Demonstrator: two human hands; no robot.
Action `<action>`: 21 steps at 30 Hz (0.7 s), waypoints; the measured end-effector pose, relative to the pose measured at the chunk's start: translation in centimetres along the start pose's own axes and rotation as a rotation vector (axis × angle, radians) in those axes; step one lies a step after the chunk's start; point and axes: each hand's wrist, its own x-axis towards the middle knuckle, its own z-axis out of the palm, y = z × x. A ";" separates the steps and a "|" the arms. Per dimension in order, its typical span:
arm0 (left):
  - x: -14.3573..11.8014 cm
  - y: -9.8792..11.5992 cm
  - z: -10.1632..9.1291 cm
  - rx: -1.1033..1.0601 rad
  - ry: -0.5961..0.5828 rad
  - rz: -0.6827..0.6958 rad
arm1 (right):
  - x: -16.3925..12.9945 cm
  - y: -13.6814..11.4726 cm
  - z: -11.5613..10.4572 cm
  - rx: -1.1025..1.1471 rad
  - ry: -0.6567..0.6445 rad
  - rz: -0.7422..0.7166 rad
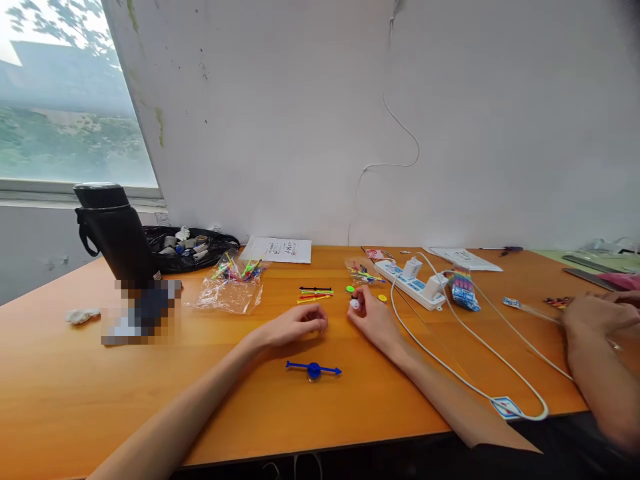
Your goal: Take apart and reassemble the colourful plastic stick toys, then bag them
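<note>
My left hand (295, 327) rests on the orange table (75, 393) with its fingers curled in; nothing shows in it. My right hand (373, 319) pinches a small white round piece (355, 304) at its fingertips. Just beyond both hands lie several thin coloured sticks (315, 294), black, green, red and yellow, side by side. A green disc (350, 289) and a yellow disc (383, 298) lie near the right hand. Nearer to me sits a blue stick with a blue hub (314, 369).
A black flask (117, 233), a black bag of scraps (193, 248), a clear bag of coloured sticks (233, 283), papers (277, 250), a white power strip (413, 283) with cable (470, 380). Another person's hand (595, 313) works at the right.
</note>
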 end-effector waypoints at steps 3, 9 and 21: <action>-0.7 1.1 -0.6 0.094 -0.236 0.019 | -1.0 1.3 -1.3 -0.251 -0.021 0.130; -1.5 1.8 -0.8 0.116 -0.383 0.054 | -1.5 2.7 -2.0 -0.432 -0.044 0.187; -0.5 0.1 0.0 0.013 -0.088 0.006 | -1.2 3.7 -2.3 -0.189 0.001 0.147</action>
